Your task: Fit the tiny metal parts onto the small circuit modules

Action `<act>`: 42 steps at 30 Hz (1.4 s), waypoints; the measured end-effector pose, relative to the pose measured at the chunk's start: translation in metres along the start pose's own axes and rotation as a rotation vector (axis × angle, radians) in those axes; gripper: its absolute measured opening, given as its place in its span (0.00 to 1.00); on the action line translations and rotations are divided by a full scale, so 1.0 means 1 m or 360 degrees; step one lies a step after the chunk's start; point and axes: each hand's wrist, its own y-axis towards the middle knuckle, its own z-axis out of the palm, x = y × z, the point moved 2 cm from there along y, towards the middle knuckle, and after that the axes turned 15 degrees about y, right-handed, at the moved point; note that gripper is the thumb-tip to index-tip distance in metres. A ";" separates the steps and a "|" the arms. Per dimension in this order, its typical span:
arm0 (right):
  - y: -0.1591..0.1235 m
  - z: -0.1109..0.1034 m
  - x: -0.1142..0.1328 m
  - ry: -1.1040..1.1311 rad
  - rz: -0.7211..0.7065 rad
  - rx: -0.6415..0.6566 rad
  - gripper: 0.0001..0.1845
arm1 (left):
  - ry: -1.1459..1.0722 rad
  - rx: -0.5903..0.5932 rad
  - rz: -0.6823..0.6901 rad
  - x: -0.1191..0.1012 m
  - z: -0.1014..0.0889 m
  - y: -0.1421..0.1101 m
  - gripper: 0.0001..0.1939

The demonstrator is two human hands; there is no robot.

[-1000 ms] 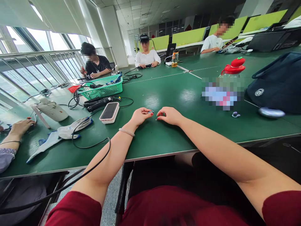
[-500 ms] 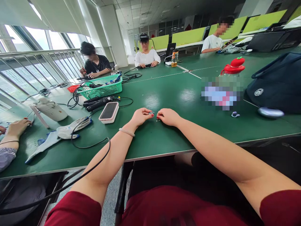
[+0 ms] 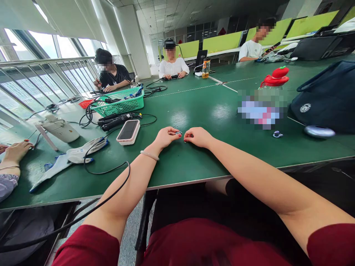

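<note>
A small dark piece [image 3: 179, 133] is pinched by the left hand [image 3: 165, 137] above the bench [image 3: 184, 168], presumably so its right end is left exposed; the right hand [image 3: 199, 137] is held curled just to the right; whether anything is gripped there cannot be told.

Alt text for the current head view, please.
The left hand pinches a small piece at a green table; the right hand is close beside it, its contents unclear. A white-cased device and green basket sit to the left.
</note>
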 end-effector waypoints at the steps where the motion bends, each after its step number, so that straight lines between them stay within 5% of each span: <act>1: 0.000 0.000 0.001 0.0005 0.0003 -0.0005 0.08 | 0.0002 0.0004 0.0000 0.000 0.000 0.000 0.16; 5: -0.003 -0.003 0.003 0.0024 -0.0027 0.0036 0.12 | 0.0020 0.0010 0.0004 0.000 0.000 0.000 0.17; 10: -0.003 -0.005 -0.001 0.0022 -0.0072 0.0113 0.03 | 0.0072 -0.0003 0.0007 0.000 0.000 0.000 0.18; 30: -0.004 -0.012 0.005 -0.0115 -0.0050 -0.0360 0.10 | 0.0253 0.0048 0.0063 0.004 0.002 0.001 0.21; 42: -0.005 -0.001 0.014 -0.0092 -0.0228 -0.0316 0.10 | 0.0204 0.0126 0.0155 0.001 0.006 0.000 0.19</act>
